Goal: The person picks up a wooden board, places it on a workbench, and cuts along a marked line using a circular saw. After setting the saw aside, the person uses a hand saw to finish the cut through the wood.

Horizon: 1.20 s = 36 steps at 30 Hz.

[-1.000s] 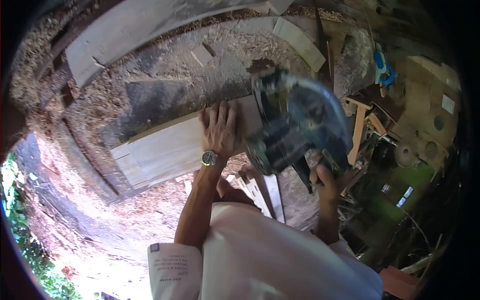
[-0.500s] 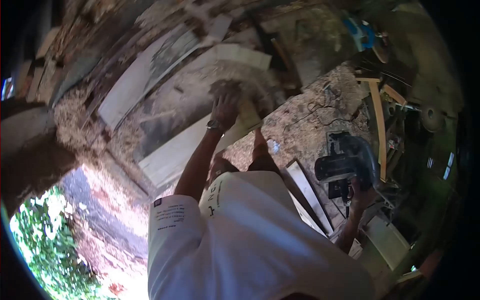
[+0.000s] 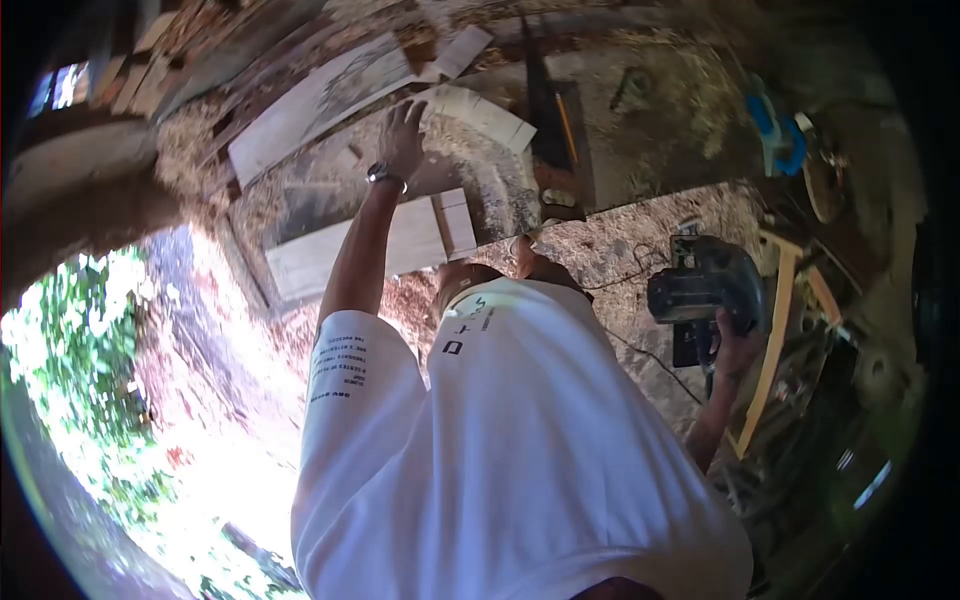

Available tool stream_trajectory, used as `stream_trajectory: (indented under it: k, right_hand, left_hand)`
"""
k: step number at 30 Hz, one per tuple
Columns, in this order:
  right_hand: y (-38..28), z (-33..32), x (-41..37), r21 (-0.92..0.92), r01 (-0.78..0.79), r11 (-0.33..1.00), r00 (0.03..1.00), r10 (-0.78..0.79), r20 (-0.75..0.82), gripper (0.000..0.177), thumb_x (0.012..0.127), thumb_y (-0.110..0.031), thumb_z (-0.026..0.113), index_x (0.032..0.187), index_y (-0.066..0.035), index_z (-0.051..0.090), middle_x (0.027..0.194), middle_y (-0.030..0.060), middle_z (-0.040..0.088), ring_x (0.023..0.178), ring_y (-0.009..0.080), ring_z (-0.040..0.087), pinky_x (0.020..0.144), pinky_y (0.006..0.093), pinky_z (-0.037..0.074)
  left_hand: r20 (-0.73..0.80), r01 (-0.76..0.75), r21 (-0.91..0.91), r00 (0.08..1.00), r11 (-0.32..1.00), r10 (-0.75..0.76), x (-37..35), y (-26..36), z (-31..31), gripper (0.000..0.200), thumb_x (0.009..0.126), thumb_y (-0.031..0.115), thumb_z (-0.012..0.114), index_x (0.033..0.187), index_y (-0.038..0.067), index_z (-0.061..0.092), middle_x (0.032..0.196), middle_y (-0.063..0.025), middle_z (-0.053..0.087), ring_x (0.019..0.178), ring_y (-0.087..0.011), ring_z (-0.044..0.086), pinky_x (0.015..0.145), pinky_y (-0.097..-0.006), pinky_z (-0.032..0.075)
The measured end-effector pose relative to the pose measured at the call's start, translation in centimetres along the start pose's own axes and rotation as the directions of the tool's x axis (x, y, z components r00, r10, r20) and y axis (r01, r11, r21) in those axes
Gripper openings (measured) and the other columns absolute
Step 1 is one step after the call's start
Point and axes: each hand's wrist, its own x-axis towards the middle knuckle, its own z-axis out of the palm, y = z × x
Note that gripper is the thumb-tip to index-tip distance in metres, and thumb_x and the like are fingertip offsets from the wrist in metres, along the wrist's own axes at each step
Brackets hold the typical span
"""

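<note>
My right hand grips the handle of a dark circular saw, held off to the right beside the workbench. My left hand, with a watch at the wrist, is stretched out over the bench, fingers extended and nothing in them. Below it lies a pale board along the near edge of the bench, partly behind my forearm. A short pale wood piece sits at the board's right end, a dark line between them. Near my left fingertips is another pale offcut.
A wide pale board lies at the back left of the bench. A dark set square and a pencil lie right of centre. A blue tool is farther right. A cord runs across the sawdust-covered floor, near a wooden frame.
My left hand has lifted off the near board and moved left and farther back. The saw stays in my right hand, at my right side. The whole view has turned somewhat.
</note>
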Motion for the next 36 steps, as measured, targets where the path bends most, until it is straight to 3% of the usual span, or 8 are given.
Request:
stream_trajectory:
  k: [5, 7, 10, 16, 19, 20, 28, 36]
  right_hand:
    - [-4.1, 0.5, 10.2, -0.278, 0.339, 0.899, 0.929, -0.274, 0.247, 0.047, 0.082, -0.021, 0.081, 0.121, -0.002, 0.061, 0.094, 0.0070, 0.067, 0.070, 0.0175, 0.062, 0.062, 0.0326, 0.051]
    - [-3.1, 0.3, 16.4, -0.451, 0.624, 0.638, 0.781, -0.513, 0.355, 0.048, 0.081, -0.024, 0.081, 0.121, -0.004, 0.063, 0.102, 0.0131, 0.070, 0.084, 0.0270, 0.067, 0.075, 0.0389, 0.054]
    - [-8.5, 3.2, 20.4, -0.542, 0.725, 0.425, 0.688, -0.457, 0.563, 0.055, 0.080, -0.025, 0.078, 0.127, -0.002, 0.059, 0.111, 0.0191, 0.068, 0.111, 0.0371, 0.063, 0.096, 0.0434, 0.049]
    - [-17.1, 12.3, 25.4, -0.660, 0.751, 0.022, 0.651, 0.148, 0.745, 0.060, 0.082, -0.025, 0.073, 0.133, 0.000, 0.053, 0.129, 0.0242, 0.059, 0.119, 0.0386, 0.058, 0.102, 0.0439, 0.046]
    - [-7.4, 14.1, 35.0, -0.366, 0.868, -0.337, 0.337, -0.141, 0.931, 0.065, 0.076, -0.030, 0.080, 0.130, -0.001, 0.056, 0.125, 0.0277, 0.058, 0.118, 0.0438, 0.056, 0.103, 0.0479, 0.044]
    - [-3.3, 14.5, 39.6, -0.227, 0.969, -0.100, 0.207, -0.181, 0.962, 0.070, 0.074, -0.029, 0.080, 0.133, 0.000, 0.055, 0.128, 0.0288, 0.056, 0.121, 0.0435, 0.054, 0.104, 0.0481, 0.043]
    - [-2.4, 19.3, 43.5, -0.431, 0.887, -0.167, 0.442, 0.036, 0.896, 0.067, 0.076, -0.027, 0.078, 0.133, 0.000, 0.055, 0.129, 0.0281, 0.056, 0.121, 0.0432, 0.053, 0.104, 0.0476, 0.043]
    - [0.1, 19.5, 42.3, -0.409, 0.911, -0.063, 0.405, -0.062, 0.912, 0.065, 0.077, -0.025, 0.075, 0.133, 0.000, 0.055, 0.130, 0.0275, 0.056, 0.121, 0.0428, 0.053, 0.104, 0.0471, 0.043]
  left_hand:
    - [0.169, 0.214, -0.006, 0.963, 0.977, -0.210, -8.8, 2.2, -0.5, 0.034, 0.087, 0.022, 0.062, 0.118, 0.009, 0.062, 0.116, -0.0139, 0.065, 0.104, -0.0368, 0.061, 0.086, -0.0514, 0.051]
    - [0.234, 0.269, 0.005, 0.936, 0.963, -0.263, -13.9, 6.1, 0.0, 0.059, 0.087, 0.020, 0.068, 0.140, 0.005, 0.048, 0.152, -0.0176, 0.041, 0.134, -0.0399, 0.043, 0.107, -0.0536, 0.041]
    - [0.567, 0.540, 0.238, 0.599, 0.808, -0.566, -18.0, 14.2, 0.3, 0.086, 0.088, 0.028, 0.072, 0.158, 0.008, 0.025, 0.168, -0.0125, 0.007, 0.155, -0.0345, 0.002, 0.120, -0.0613, 0.016]
    - [0.376, 0.681, 0.302, 0.559, 0.667, -0.740, -24.1, 20.0, 2.6, 0.080, 0.088, 0.031, 0.065, 0.157, 0.009, 0.030, 0.166, -0.0115, 0.018, 0.156, -0.0257, 0.006, 0.122, -0.0577, 0.010]
    - [0.374, 0.791, 0.246, 0.456, 0.560, -0.808, -24.8, 19.4, 4.3, 0.077, 0.085, 0.023, 0.060, 0.156, 0.009, 0.032, 0.164, -0.0126, 0.026, 0.155, -0.0263, 0.010, 0.122, -0.0564, 0.009]
    - [0.392, 0.772, 0.255, 0.468, 0.582, -0.792, -24.5, 19.1, 4.1, 0.079, 0.083, 0.021, 0.059, 0.156, 0.008, 0.032, 0.163, -0.0118, 0.027, 0.155, -0.0264, 0.012, 0.122, -0.0560, 0.010]
    - [0.278, 0.671, 0.387, 0.569, 0.632, -0.774, -27.1, 18.0, 5.5, 0.082, 0.080, 0.044, 0.067, 0.153, 0.017, 0.040, 0.162, -0.0023, 0.032, 0.155, -0.0223, 0.014, 0.118, -0.0631, 0.015]
    - [0.516, 0.783, 0.304, 0.343, 0.542, -0.785, -22.6, 18.5, 1.6, 0.075, 0.087, 0.046, 0.060, 0.154, 0.019, 0.039, 0.167, -0.0086, 0.019, 0.155, -0.0306, 0.008, 0.121, -0.0601, 0.005]
